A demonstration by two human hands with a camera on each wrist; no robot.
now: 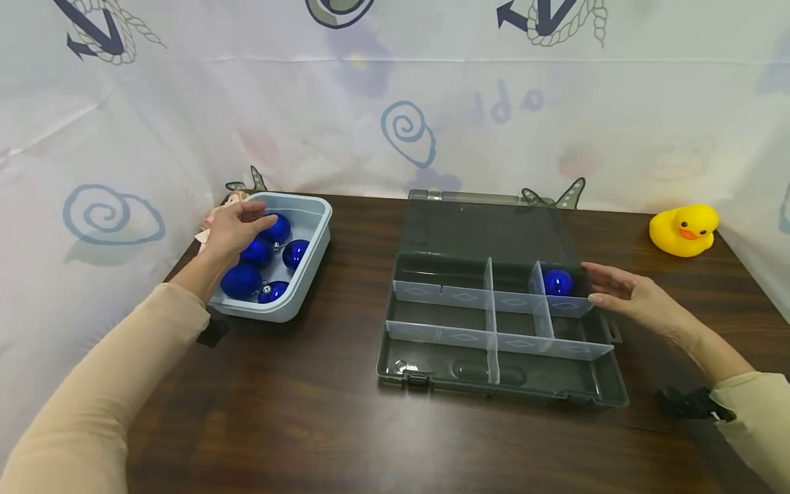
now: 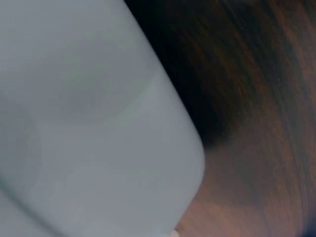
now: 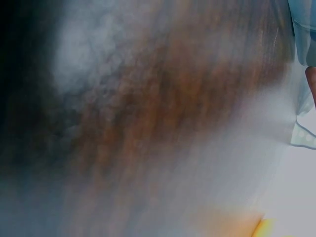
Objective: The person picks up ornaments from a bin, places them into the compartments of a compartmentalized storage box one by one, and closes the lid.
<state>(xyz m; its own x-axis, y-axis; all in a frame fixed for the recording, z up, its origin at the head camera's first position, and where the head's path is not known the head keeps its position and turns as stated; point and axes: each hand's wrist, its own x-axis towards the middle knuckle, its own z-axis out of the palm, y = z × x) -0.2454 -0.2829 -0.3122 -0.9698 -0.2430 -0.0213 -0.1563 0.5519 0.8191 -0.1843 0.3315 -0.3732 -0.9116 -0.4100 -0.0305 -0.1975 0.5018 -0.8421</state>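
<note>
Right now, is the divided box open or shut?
The box is open: its lid lies back behind the compartments, and a blue ball sits in one.

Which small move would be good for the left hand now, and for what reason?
Perhaps the left hand should close gently round the blue bauble nearest it: it is over the light-blue tub, at or almost at that bauble, and the grey divided organizer holds only one bauble.
</note>
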